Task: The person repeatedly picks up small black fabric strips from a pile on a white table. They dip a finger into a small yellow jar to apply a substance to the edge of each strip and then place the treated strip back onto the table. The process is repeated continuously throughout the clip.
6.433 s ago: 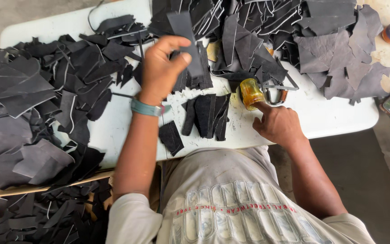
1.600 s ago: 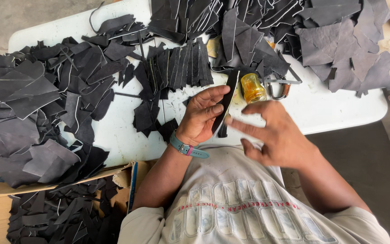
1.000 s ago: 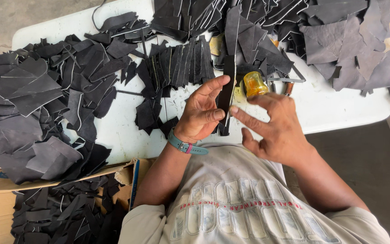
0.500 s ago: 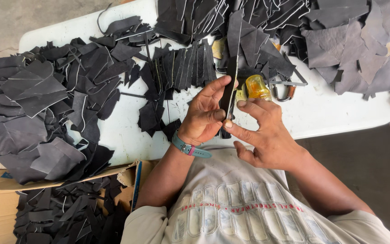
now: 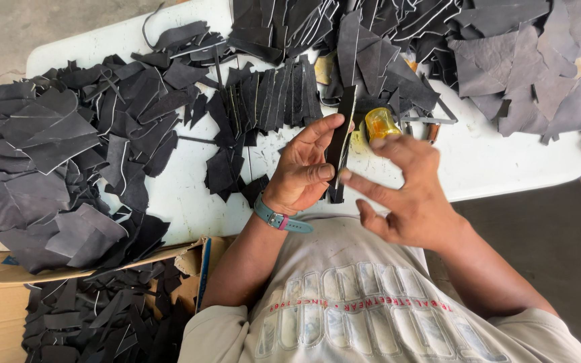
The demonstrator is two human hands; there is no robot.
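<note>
We find the left hand (image 5: 304, 168) closed around a narrow black leather strip (image 5: 341, 138), pinched between thumb and fingers and held upright above the white table (image 5: 492, 168), with its lower end near the person's chest. The right hand (image 5: 405, 191) is spread open and holds nothing; its index fingertip meets the strip's lower edge. Just beyond the strip's upper end stands a small amber jar (image 5: 381, 123), and left of the strip lies a fanned row of similar cut strips (image 5: 270, 97). In our judgement the work is done well if the left pinch stays firm near mid-length so the strip does not twist, while the right fingertip runs along the edge with light, even pressure. We cannot tell whether the fingertip carries anything from the jar, nor what the jar contains. The strip's far face is hidden, a metal tool (image 5: 432, 121) beside the jar is half buried under offcuts, and the cardboard box (image 5: 8, 296) is cut off by the frame.
</note>
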